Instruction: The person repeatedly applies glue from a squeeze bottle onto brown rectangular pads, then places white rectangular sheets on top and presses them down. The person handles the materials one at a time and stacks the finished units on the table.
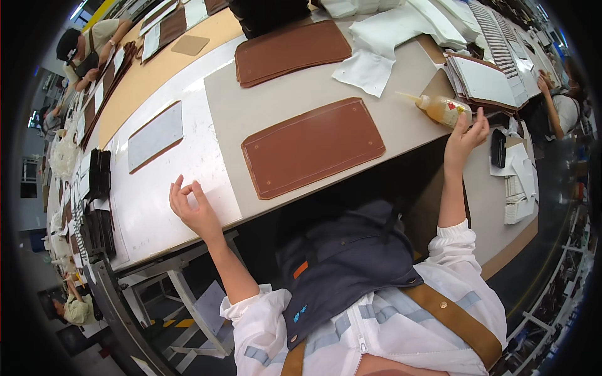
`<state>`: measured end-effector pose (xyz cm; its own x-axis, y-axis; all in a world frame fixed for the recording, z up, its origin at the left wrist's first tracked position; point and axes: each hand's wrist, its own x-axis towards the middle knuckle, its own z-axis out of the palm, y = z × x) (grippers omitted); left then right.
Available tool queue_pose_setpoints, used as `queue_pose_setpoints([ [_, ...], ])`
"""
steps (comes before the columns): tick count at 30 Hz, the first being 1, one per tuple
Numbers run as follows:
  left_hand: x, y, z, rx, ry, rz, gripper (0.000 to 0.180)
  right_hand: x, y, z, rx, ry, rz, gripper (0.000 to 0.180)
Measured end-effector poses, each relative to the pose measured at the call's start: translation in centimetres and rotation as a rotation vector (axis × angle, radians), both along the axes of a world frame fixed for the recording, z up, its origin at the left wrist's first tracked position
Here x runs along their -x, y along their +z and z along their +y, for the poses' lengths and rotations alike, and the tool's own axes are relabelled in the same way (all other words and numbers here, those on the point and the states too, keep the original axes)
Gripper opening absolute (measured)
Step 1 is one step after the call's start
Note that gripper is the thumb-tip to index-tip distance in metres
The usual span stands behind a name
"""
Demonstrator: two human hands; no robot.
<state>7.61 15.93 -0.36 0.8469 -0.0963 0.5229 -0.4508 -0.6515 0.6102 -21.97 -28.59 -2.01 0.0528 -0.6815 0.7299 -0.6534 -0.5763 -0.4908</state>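
Observation:
My right hand (466, 139) has its thumb and bent fingers at the base of a clear plastic squeeze bottle (445, 110). The bottle holds yellowish liquid, and its thin nozzle points left; part of its base is hidden by the fingers. My left hand (193, 210) hovers over the white part of the table, loosely curled with fingers apart and nothing in them. Between the hands lies a flat brown leather panel (313, 148) with a stitched-looking line along its edges. A small grey panel with a brown rim (157, 136) rests beyond my left hand.
More brown leather panels (293, 53) are stacked farther back, beside crumpled white sheets (370, 53). White-topped panels (483, 81) pile up at the right. Black pieces (98, 175) stand at the left edge. Co-workers sit at both sides. The table's front edge (338, 177) runs before me.

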Motion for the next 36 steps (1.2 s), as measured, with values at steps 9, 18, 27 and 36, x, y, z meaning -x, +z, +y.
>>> queue_pose_setpoints([
  [9,2.4,5.5,-5.2,0.216,-0.357,0.038,0.022,-13.0,4.5,4.2,-0.036,0.807,0.387,0.020],
  [18,4.3,7.8,-18.4,0.260,-0.972,0.745,0.038,-16.1,9.3,5.1,-0.256,0.852,0.225,0.009],
  [27,4.9,14.6,-21.8,0.370,-0.998,0.719,0.047,-14.6,12.2,12.3,-0.216,1.323,-0.231,0.031],
  [36,4.5,25.5,-15.6,-0.205,-1.003,0.118,0.019,-15.0,14.4,10.1,-0.372,1.399,-0.462,0.076],
])
